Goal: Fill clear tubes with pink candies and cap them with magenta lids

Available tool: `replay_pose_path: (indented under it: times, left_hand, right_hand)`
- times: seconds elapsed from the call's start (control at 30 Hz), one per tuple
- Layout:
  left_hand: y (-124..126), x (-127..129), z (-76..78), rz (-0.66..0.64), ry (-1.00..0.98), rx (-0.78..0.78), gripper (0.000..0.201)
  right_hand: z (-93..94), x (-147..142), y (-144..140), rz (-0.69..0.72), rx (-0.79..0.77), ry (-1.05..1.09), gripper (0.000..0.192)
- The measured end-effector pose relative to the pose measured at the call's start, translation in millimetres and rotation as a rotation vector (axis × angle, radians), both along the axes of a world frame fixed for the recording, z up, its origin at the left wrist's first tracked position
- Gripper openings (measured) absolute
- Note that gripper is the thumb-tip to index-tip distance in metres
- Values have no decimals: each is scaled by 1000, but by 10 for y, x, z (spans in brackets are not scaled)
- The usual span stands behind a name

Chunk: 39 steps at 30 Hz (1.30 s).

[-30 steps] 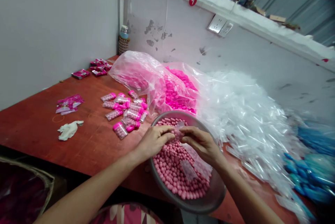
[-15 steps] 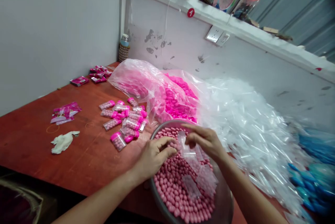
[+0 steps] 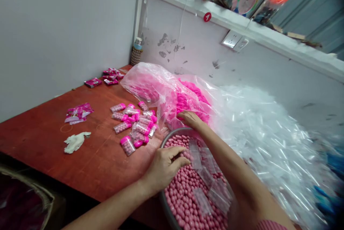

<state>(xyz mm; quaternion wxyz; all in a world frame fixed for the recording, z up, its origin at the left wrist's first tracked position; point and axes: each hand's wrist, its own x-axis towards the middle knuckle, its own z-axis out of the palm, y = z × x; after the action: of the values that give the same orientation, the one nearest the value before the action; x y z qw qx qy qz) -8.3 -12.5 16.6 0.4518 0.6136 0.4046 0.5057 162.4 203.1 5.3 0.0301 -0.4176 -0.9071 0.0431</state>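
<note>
A metal bowl [image 3: 172, 137] of pale pink candies [image 3: 185, 194] sits at the table's near edge, with several empty clear tubes [image 3: 212, 190] lying on the candies. My left hand [image 3: 163, 167] rests over the bowl's left rim, thumb and forefinger pinched on a clear plastic tube [image 3: 195, 154] that stands tilted on the candies. My right hand [image 3: 189, 117] reaches beyond the bowl into an open plastic bag of bright pink caps [image 3: 188, 101]. Its fingertips lie on the caps; whether they grip one is hidden.
Filled, pink-capped tubes [image 3: 134, 122] lie in a loose group left of the bowl. A large heap of clear tubes [image 3: 258, 129] covers the table's right side. Pink packets [image 3: 78, 111] and a white glove [image 3: 75, 142] lie at the left, a small bottle [image 3: 137, 49] in the corner.
My right hand let go of the clear tube over the bowl and moved away to the bag of pink caps. The tube stayed at my left hand's fingertips. The camera shifted slightly.
</note>
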Motion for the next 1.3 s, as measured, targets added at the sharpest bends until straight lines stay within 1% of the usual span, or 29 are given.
replay_pose_path:
  times: [0.07, 0.13, 0.23, 0.27, 0.3, 0.33, 0.4, 0.43, 0.5, 0.6, 0.77, 0.9, 1.0, 1.03, 1.1, 1.17, 1.2, 1.3]
  left_hand:
    - [2, 2, -18, 20, -8, -4, 19]
    - [3, 6, -34, 37, -29, 1, 19]
    - [1, 16, -45, 53, -57, 31, 19]
    - [-1, 20, -45, 62, -53, 42, 19]
    - [-4, 25, -43, 74, -41, 54, 19]
    - [-9, 31, -41, 87, -23, 66, 19]
    - [-21, 43, -37, 105, 20, 92, 18]
    - [-28, 49, -36, 101, 37, 108, 18]
    - [-45, 58, -38, 65, 61, 144, 20]
    - [-73, 63, -54, 25, 89, 177, 21]
    - [-114, 64, -111, 30, 112, 209, 19]
    - [-123, 70, -172, -10, 166, 285, 19]
    - [-121, 76, -187, -7, 217, 315, 21]
    - [-119, 77, -180, -4, 214, 312, 21]
    - [-110, 75, -148, 3, 160, 269, 21]
    - [-88, 67, -107, 21, 45, 179, 21]
    - [-73, 60, -89, 36, -28, 122, 21]
    - [-29, 35, -55, 58, -221, -50, 23]
  right_hand:
    - [48, 28, -58, -33, 36, 62, 15]
    - [139, 79, -203, -86, 85, 151, 22]
    - [329, 178, -631, -138, 110, 291, 30]
    - [395, 208, -819, -134, 88, 342, 32]
    - [458, 233, -1015, -118, 16, 477, 33]
    - [514, 250, -1208, -97, -73, 560, 34]
    - [596, 257, -1543, -24, -213, 595, 33]
    - [620, 250, -1669, 9, -230, 581, 32]
    - [632, 225, -1829, 71, -179, 529, 30]
    - [594, 198, -1906, 152, -47, 461, 26]
    - [532, 207, -2008, 213, 47, 355, 18]
    - [538, 184, -2121, 220, 81, 232, 12]
    - [548, 147, -2117, 224, 71, 161, 11]
    - [548, 140, -2101, 225, 53, 182, 12]
    - [536, 141, -2067, 192, -10, 312, 14]
    - [505, 164, -2056, 89, -119, 520, 20]
    - [481, 182, -2063, 26, -203, 637, 25]
    - [375, 248, -2110, -128, -531, 999, 38]
